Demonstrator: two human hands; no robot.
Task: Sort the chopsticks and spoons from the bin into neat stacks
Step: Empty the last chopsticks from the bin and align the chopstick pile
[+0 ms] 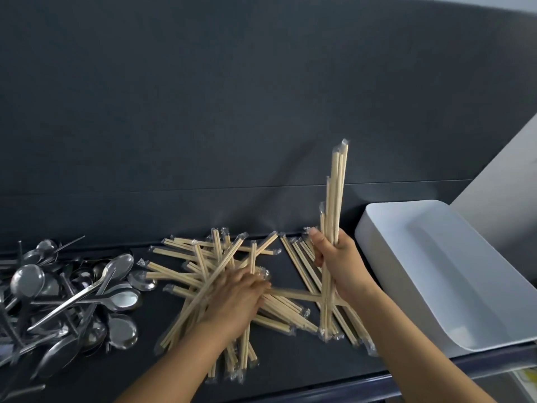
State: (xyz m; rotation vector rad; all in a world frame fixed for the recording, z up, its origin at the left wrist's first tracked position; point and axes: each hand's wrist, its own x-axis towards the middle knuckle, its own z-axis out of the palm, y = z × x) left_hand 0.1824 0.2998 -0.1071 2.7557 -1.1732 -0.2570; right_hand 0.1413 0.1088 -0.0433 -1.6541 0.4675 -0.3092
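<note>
Loose wrapped chopsticks (203, 257), steel spoons (27, 280) alongside

No writing, brand, number or sign can be read anywhere. The clear plastic sleeves (344, 144) on the pale wooden chopsticks (334, 199) show no legible print. A pale sheet with yellow marks (526, 383), below the right front corner of the desk (290, 369), is too blurred to make out.
</note>
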